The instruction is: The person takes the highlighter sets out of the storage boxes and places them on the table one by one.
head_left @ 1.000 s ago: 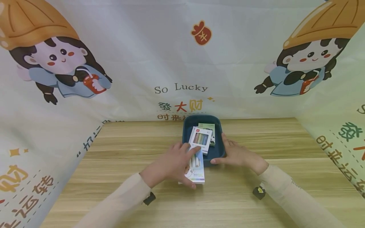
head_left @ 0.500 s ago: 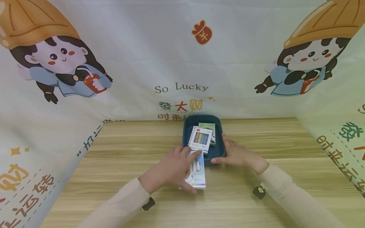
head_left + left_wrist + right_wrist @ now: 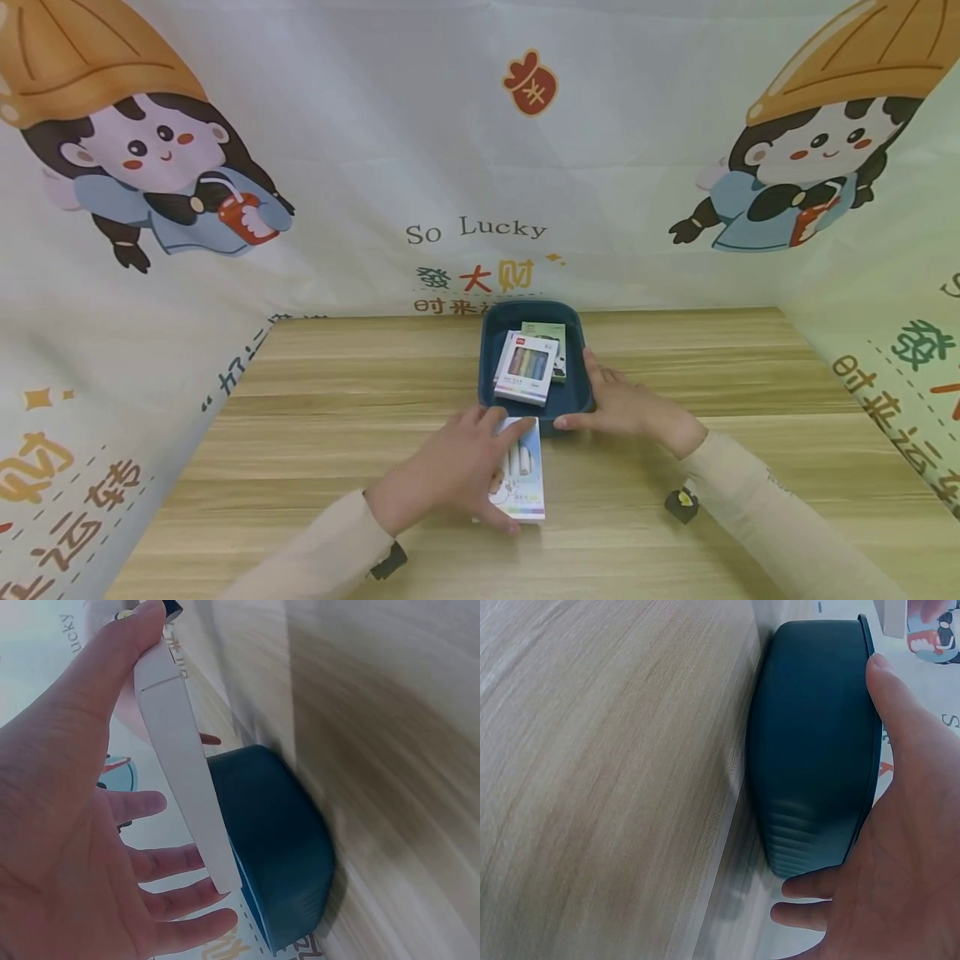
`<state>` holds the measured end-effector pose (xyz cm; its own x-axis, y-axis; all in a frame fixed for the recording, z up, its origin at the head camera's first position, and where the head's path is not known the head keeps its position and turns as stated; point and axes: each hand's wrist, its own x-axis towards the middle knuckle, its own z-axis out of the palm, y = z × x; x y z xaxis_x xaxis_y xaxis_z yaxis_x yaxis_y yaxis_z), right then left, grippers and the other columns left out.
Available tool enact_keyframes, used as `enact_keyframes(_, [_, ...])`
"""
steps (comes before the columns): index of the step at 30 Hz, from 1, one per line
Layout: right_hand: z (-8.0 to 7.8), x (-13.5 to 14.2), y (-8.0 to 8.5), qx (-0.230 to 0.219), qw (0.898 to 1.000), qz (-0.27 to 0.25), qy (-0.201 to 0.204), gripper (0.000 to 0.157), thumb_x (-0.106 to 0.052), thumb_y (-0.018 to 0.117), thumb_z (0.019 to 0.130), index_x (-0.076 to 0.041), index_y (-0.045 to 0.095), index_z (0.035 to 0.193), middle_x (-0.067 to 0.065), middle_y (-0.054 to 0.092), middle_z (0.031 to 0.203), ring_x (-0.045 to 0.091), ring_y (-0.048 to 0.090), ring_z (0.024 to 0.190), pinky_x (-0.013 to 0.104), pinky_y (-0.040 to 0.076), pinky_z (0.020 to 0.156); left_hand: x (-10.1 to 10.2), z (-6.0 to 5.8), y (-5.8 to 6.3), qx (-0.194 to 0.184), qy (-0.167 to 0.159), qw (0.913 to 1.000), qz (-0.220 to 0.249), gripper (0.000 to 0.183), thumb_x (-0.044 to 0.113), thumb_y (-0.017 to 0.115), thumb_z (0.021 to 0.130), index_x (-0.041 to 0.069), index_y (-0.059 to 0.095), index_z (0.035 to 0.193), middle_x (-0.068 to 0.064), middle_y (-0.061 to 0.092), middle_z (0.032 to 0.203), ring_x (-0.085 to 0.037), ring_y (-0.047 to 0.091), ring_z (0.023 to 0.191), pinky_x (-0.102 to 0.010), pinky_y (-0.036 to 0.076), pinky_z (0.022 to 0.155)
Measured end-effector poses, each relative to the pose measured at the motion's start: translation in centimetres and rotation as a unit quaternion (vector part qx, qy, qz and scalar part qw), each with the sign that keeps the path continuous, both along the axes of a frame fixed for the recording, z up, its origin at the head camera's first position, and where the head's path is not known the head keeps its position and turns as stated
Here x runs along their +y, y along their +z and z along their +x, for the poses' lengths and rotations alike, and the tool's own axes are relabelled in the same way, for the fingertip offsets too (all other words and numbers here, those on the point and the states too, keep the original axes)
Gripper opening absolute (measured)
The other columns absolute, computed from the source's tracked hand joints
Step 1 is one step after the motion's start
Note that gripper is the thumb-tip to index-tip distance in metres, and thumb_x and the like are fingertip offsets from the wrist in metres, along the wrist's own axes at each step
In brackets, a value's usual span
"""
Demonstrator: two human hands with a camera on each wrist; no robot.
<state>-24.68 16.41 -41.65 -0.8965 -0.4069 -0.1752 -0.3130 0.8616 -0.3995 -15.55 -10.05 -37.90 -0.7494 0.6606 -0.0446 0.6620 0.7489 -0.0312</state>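
My left hand (image 3: 453,462) grips a white box of chalk sticks (image 3: 525,479) between thumb and fingers, just in front of a dark blue bin (image 3: 573,400). In the left wrist view the box's plain white side (image 3: 184,765) is tilted and held off the table, partly covering the bin (image 3: 274,840). Around the bin's near right corner, my right hand (image 3: 630,408) holds on, thumb at the front and fingers along the right side. Inside the bin lies a white box of coloured sticks (image 3: 527,367), overlapping a green box (image 3: 555,332).
A wood-grain table (image 3: 337,375) carries the bin near its back edge. Printed white cloth (image 3: 360,150) rises behind the table and on both sides. A dark strap piece (image 3: 682,506) is on the right wrist, another (image 3: 388,561) on the left.
My left hand has drawn the chalk box toward me, away from the bin, uncovering the lower end of the coloured-stick box. The right hand and the bin have stayed in place.
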Motion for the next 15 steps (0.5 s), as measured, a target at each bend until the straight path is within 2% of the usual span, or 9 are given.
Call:
enact_keyframes(10, [-0.1,0.0,-0.1,-0.004,1.0,-0.004,-0.001,0.128,-0.08,0.057,0.079,-0.001,-0.006,0.158,0.03,0.021,0.161,0.05,0.029,0.146,0.065,0.037,0.11,0.1,0.9,-1.2,-0.004,-0.007,0.9999,-0.008,0.122,0.084,0.072,0.057,0.022,0.033,0.154,-0.008,0.051,0.133,-0.025,0.049,0.111,-0.042,0.051,0.098])
enact_keyframes(15, [-0.1,0.1,-0.2,-0.006,1.0,-0.003,-0.003,0.129,-0.081,0.056,0.078,-0.002,-0.007,0.158,0.028,0.02,0.162,0.049,0.029,0.146,0.064,0.036,0.111,0.2,1.2,-1.4,-0.015,-0.006,0.9998,-0.009,0.121,0.084,0.072,0.058,0.023,0.032,0.155,-0.009,0.051,0.136,-0.025,0.048,0.113,-0.043,0.049,0.1])
